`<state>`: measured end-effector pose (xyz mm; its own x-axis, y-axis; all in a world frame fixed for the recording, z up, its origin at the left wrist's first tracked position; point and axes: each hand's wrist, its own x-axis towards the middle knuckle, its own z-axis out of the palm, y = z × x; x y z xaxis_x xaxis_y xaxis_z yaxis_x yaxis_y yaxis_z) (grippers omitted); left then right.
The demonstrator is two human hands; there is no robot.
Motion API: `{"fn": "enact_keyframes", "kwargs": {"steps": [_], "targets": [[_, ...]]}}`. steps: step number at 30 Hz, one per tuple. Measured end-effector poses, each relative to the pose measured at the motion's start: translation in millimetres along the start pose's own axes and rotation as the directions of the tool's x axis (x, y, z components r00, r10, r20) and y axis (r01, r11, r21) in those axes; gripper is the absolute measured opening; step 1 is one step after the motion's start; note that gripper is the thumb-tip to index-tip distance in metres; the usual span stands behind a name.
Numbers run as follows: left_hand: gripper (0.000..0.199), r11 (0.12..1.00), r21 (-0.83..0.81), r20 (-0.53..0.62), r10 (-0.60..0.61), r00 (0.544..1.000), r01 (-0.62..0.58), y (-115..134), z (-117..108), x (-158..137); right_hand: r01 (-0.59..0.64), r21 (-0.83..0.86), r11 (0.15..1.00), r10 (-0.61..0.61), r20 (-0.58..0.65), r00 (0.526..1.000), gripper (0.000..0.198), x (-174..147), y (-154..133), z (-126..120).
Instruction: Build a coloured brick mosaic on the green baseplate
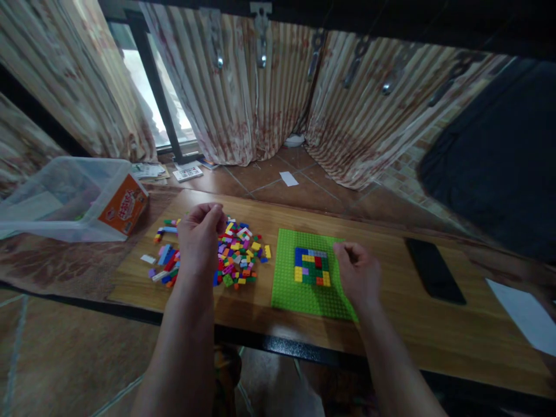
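Note:
My left hand [200, 227] hovers over the pile of loose toy bricks [237, 255], its fingertips pinched together. Whatever may be in that pinch is too small or hidden to make out. At the right edge of the green baseplate [284, 298], my right hand [359, 272] is closed with curled fingers, and I cannot see what is inside it. Near the plate's middle is a compact patch of joined bricks [311, 267] in blue, yellow, red, green, grey and purple. Part of the pile is covered by my left hand and forearm.
A clear plastic bin [65, 197] with an orange label stands at the far left. To the right on the wooden board [399, 313] lie a black phone [434, 271] and a white sheet of paper [523, 313]. Striped curtains [256, 92] hang behind.

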<state>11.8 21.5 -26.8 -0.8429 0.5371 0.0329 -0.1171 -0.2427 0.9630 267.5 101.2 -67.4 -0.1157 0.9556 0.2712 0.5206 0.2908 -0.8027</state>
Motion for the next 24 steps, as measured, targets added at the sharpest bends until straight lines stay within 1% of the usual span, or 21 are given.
{"fn": "enact_keyframes", "kwargs": {"steps": [3, 5, 9, 12, 14, 17, 24], "targets": [[0.015, 1.0, -0.019, -0.012, 0.008, 1.0, -0.009, 0.6, -4.1, 2.3, 0.076, 0.016, 0.997, -0.077, 0.083, 0.994, 0.026, -15.5, -14.7, 13.6], [0.014, 0.999, -0.042, -0.031, 0.009, 0.999, -0.011, 0.5, -7.0, 4.4, 0.151, 0.031, 0.988, -0.154, 0.176, 0.972, 0.022, -25.7, -23.6, 24.3], [0.013, 0.997, -0.082, -0.053, 0.001, 0.999, -0.005, 0.6, -10.8, 7.2, 0.291, 0.062, 0.955, -0.293, 0.355, 0.888, 0.017, -41.3, -36.2, 45.8], [0.012, 0.996, -0.092, -0.057, -0.005, 0.998, 0.0, 1.4, -12.2, 7.7, 0.338, 0.028, 0.941, -0.315, 0.439, 0.841, 0.017, -46.2, -38.6, 58.3], [0.012, 0.995, -0.102, -0.059, -0.008, 0.998, 0.002, 1.9, -13.2, 8.1, 0.352, -0.006, 0.936, -0.31, 0.461, 0.832, 0.018, -46.5, -37.7, 63.9], [0.012, 0.993, -0.12, -0.054, -0.015, 0.998, 0.008, 2.3, -14.8, 8.8, 0.354, -0.037, 0.934, -0.298, 0.462, 0.835, 0.018, -46.0, -35.8, 69.3], [0.012, 0.992, -0.127, -0.034, -0.009, 0.999, 0.004, 2.6, -17.2, 9.4, 0.371, -0.028, 0.928, -0.311, 0.486, 0.816, 0.017, -54.9, -35.5, 80.2]]}}
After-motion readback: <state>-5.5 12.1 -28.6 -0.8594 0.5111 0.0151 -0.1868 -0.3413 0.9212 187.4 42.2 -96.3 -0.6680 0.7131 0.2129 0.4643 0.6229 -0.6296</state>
